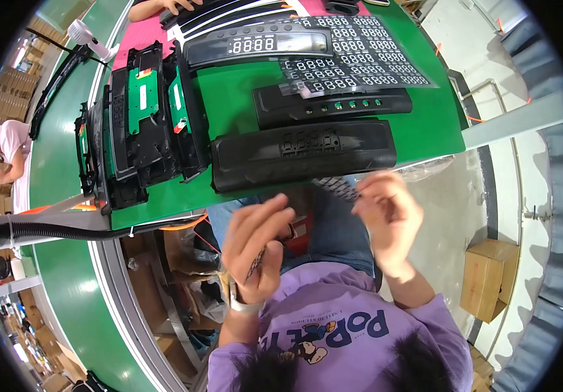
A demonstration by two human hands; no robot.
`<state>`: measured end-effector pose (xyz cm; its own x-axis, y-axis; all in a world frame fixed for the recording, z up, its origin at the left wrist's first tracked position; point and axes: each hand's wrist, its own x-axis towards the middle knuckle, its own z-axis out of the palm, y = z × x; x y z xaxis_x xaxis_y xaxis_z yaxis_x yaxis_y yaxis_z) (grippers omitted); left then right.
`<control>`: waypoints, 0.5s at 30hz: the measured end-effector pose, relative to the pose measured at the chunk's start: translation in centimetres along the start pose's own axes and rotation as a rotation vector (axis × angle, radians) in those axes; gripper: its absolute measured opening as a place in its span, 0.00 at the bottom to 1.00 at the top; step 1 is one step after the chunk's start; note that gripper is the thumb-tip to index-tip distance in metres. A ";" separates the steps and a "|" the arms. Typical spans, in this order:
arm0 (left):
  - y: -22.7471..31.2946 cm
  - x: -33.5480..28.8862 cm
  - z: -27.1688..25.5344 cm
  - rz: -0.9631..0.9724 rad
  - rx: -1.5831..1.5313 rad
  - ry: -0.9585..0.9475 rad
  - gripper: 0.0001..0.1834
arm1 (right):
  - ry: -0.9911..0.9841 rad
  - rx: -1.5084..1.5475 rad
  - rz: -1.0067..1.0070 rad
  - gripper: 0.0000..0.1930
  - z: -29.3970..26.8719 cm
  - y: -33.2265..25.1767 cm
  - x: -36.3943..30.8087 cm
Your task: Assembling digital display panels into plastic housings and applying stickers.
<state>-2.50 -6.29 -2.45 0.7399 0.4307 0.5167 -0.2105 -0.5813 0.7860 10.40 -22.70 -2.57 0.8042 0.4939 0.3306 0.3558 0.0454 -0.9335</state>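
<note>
Just off the table's near edge, my right hand (389, 212) pinches a small dark strip with white marks (338, 188), apparently a display sticker. My left hand (255, 245) is raised to its left, slightly blurred, fingers curled. Between its thumb and fingers shows a dark patterned piece (255, 262), probably a similar sticker. Directly ahead of both hands lies a black plastic casing (304, 157) with digit-shaped cutouts. Behind it rests a second black casing (334, 106) with a row of small openings. A clear sheet of black digit stickers (366, 55) lies farther back.
An assembled panel with white digits (255, 46) lies at the far middle. Several open casings with green circuit boards (144, 98) stand at left on the green table (229, 88). Another person's hand (170, 5) is at the far edge. A cardboard box (487, 279) sits on the floor at right.
</note>
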 end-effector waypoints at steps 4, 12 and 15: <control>-1.9 1.9 0.1 0.207 0.472 -0.021 0.15 | 0.160 0.252 0.064 0.02 -0.9 -1.2 4.0; -3.8 2.1 1.5 0.197 0.582 0.007 0.20 | -0.019 0.152 0.258 0.03 -0.2 -0.6 7.6; -4.0 2.0 1.8 0.192 0.638 0.063 0.17 | -0.071 0.100 0.327 0.03 0.4 -0.7 8.1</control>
<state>0.94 -4.34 -5.21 0.6843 0.3071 0.6614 0.0985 -0.9376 0.3334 16.46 -18.35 0.75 0.8318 0.5551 0.0041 0.0332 -0.0424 -0.9986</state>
